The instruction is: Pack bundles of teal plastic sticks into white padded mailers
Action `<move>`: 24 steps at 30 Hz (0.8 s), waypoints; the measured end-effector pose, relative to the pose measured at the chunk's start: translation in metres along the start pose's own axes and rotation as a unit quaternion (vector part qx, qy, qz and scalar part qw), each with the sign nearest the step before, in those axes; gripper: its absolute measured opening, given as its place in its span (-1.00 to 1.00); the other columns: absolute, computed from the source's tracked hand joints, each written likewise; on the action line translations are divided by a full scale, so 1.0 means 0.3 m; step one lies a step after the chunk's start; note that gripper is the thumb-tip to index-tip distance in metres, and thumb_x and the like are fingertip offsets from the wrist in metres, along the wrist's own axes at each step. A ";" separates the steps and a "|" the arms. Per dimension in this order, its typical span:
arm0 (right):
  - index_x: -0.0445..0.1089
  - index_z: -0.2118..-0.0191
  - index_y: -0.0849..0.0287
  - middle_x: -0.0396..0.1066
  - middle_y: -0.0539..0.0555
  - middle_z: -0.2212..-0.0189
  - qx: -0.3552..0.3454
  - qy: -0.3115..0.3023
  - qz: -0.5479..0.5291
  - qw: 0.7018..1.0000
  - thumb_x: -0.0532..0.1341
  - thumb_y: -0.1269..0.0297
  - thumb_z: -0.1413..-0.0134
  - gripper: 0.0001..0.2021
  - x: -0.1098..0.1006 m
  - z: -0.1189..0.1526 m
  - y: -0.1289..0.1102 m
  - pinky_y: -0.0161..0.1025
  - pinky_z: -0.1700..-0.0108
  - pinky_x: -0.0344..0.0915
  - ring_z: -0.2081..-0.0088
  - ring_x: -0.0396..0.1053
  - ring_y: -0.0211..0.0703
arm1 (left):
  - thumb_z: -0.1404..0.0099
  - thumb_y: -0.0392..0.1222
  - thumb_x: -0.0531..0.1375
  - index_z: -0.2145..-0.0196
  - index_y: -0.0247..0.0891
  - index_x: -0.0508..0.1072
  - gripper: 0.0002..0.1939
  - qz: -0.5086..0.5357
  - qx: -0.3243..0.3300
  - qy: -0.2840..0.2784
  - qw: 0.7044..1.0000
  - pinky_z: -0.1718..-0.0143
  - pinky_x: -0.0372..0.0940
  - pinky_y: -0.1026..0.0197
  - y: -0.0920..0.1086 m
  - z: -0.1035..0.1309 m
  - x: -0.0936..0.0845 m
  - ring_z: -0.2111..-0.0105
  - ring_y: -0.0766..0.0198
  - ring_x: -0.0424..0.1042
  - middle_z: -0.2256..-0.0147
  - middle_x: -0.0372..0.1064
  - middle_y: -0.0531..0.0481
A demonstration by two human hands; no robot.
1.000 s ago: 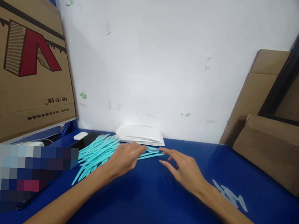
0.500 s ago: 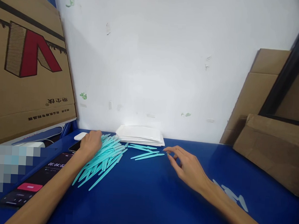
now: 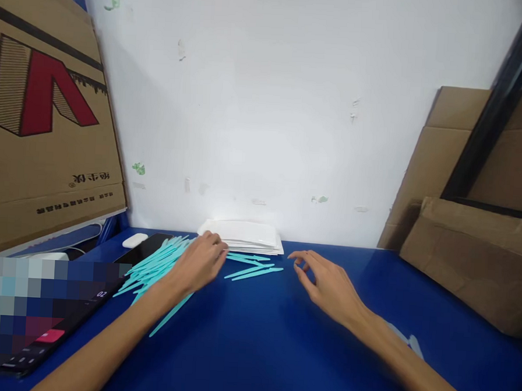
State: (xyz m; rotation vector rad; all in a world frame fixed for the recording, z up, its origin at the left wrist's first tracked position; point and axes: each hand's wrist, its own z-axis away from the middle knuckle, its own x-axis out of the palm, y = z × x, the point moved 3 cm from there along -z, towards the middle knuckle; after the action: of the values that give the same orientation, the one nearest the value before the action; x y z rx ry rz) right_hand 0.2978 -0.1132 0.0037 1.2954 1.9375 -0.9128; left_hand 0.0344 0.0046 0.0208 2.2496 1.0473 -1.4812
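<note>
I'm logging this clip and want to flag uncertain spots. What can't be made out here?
Head view only:
- Pile of turquoise sticks: the left hand covers its right end, so any grip is hidden.
- Phone: its screen is mostly blurred out by a pixelated patch.
- Pale pieces: the right forearm hides most of them.
- Right hand: whether its fingertips touch the blue table is unclear.

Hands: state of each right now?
Left hand: open, palm down on the pile of teal sticks, gripping nothing.
Right hand: open, fingers loosely curled, empty.
</note>
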 end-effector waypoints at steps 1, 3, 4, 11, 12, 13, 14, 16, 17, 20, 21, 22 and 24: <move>0.38 -0.05 0.01 0.51 0.07 0.13 0.002 -0.006 0.005 1.000 0.01 0.26 -0.34 -0.71 0.004 0.000 0.003 -0.20 0.28 0.40 0.26 0.50 -0.11 | -0.51 -0.15 -0.08 0.10 -0.25 0.52 -0.62 0.024 0.042 -0.004 0.999 0.06 0.31 0.06 0.038 0.005 0.017 0.09 0.06 0.35 0.14 0.41 -0.19; 0.39 -0.04 0.01 0.51 0.07 0.12 0.003 -0.020 0.013 1.000 0.01 0.27 -0.35 -0.72 0.013 0.001 0.005 -0.17 0.20 0.41 0.17 0.50 -0.07 | -0.51 -0.13 -0.04 0.02 -0.20 0.49 -0.67 0.050 0.096 -0.015 0.994 0.04 0.31 0.06 0.098 0.019 0.052 0.06 0.08 0.34 0.08 0.39 -0.16; 0.39 -0.04 0.01 0.51 0.07 0.11 0.002 -0.028 0.015 0.999 0.01 0.27 -0.35 -0.72 0.017 0.002 0.006 -0.15 0.17 0.41 0.14 0.49 -0.06 | -0.51 -0.12 -0.01 -0.03 -0.19 0.46 -0.68 0.051 0.111 -0.024 0.992 0.02 0.31 0.05 0.121 0.026 0.069 0.04 0.08 0.34 0.06 0.38 -0.15; 0.42 -0.05 0.03 0.52 0.11 0.06 0.008 -0.068 0.044 0.997 0.03 0.29 -0.33 -0.70 0.022 0.006 0.012 -0.10 0.11 0.40 0.06 0.49 0.01 | -0.49 -0.27 -0.02 0.18 -0.27 0.47 -0.74 -0.022 0.138 -0.059 0.988 0.16 0.29 0.08 0.159 0.031 0.117 0.15 0.10 0.34 0.13 0.36 -0.15; 0.44 -0.02 0.03 0.53 0.10 0.09 0.017 -0.071 0.052 0.996 0.03 0.30 -0.33 -0.71 0.018 0.004 0.017 -0.11 0.15 0.40 0.10 0.50 0.01 | -0.48 -0.31 -0.02 0.22 -0.28 0.47 -0.74 -0.040 0.146 -0.060 0.987 0.17 0.28 0.08 0.157 0.030 0.116 0.17 0.10 0.33 0.16 0.36 -0.15; 0.45 0.02 0.03 0.54 0.09 0.12 0.030 -0.070 0.062 0.995 0.04 0.30 -0.32 -0.73 0.011 0.001 0.027 -0.13 0.21 0.40 0.17 0.52 0.00 | -0.46 -0.36 -0.02 0.25 -0.29 0.46 -0.74 -0.056 0.155 -0.060 0.984 0.19 0.27 0.08 0.157 0.029 0.115 0.18 0.09 0.33 0.19 0.36 -0.15; 0.47 0.06 0.03 0.54 0.09 0.15 0.048 -0.064 0.074 0.994 0.06 0.29 -0.31 -0.75 0.000 -0.001 0.042 -0.14 0.27 0.39 0.23 0.52 -0.02 | -0.43 -0.41 -0.02 0.26 -0.29 0.46 -0.74 -0.072 0.162 -0.060 0.982 0.20 0.27 0.08 0.156 0.028 0.114 0.19 0.09 0.33 0.21 0.37 -0.15; 0.49 0.13 0.03 0.53 0.11 0.19 0.089 -0.047 0.094 0.990 0.13 0.25 -0.26 -0.80 -0.033 -0.002 0.092 -0.17 0.37 0.36 0.32 0.51 -0.03 | -0.36 -0.49 0.00 0.28 -0.30 0.46 -0.73 -0.098 0.168 -0.064 0.979 0.23 0.26 0.08 0.158 0.028 0.112 0.20 0.07 0.33 0.22 0.37 -0.16; 0.51 0.15 0.04 0.53 0.13 0.20 0.111 -0.038 0.100 0.988 0.19 0.21 -0.21 -0.83 -0.055 0.002 0.129 -0.18 0.40 0.35 0.32 0.52 0.00 | -0.32 -0.52 0.01 0.29 -0.31 0.46 -0.73 -0.107 0.167 -0.069 0.978 0.24 0.27 0.08 0.160 0.028 0.111 0.20 0.07 0.34 0.21 0.37 -0.17; 0.56 0.35 0.06 0.55 0.14 0.37 0.198 -0.113 0.104 0.968 0.36 0.07 0.00 -0.81 -0.118 0.039 0.279 -0.23 0.53 0.29 0.41 0.52 0.03 | -0.29 -0.53 0.02 0.30 -0.33 0.46 -0.75 -0.114 0.152 -0.085 0.978 0.27 0.28 0.07 0.163 0.028 0.109 0.21 0.05 0.36 0.21 0.38 -0.20; 0.57 0.40 0.06 0.55 0.12 0.44 0.231 -0.156 0.093 0.956 0.40 0.05 0.09 -0.79 -0.134 0.060 0.334 -0.25 0.56 0.27 0.47 0.51 0.01 | -0.30 -0.51 0.02 0.30 -0.34 0.46 -0.76 -0.111 0.144 -0.092 0.979 0.28 0.28 0.07 0.163 0.027 0.108 0.21 0.04 0.37 0.22 0.38 -0.20; 0.58 0.42 0.06 0.54 0.09 0.51 0.247 -0.197 0.069 0.946 0.45 0.07 0.18 -0.79 -0.147 0.082 0.382 -0.27 0.58 0.26 0.52 0.49 -0.03 | -0.31 -0.49 0.02 0.29 -0.34 0.46 -0.76 -0.108 0.134 -0.097 0.980 0.29 0.28 0.07 0.163 0.027 0.108 0.22 0.03 0.38 0.23 0.39 -0.21; 0.52 0.62 0.13 0.42 0.06 0.72 0.280 -0.222 0.062 0.932 0.53 0.25 0.43 -0.79 -0.171 0.122 0.461 -0.30 0.67 0.19 0.71 0.38 -0.10 | -0.35 -0.46 0.00 0.27 -0.35 0.45 -0.77 -0.102 0.121 -0.104 0.982 0.28 0.29 0.06 0.161 0.026 0.108 0.22 0.02 0.38 0.26 0.40 -0.21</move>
State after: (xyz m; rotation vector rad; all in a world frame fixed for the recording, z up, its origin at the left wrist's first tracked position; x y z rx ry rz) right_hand 0.4486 -0.1308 -0.0036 1.3405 1.2701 -1.6084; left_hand 0.0692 -0.0201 -0.0194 2.1279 1.1116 -1.9771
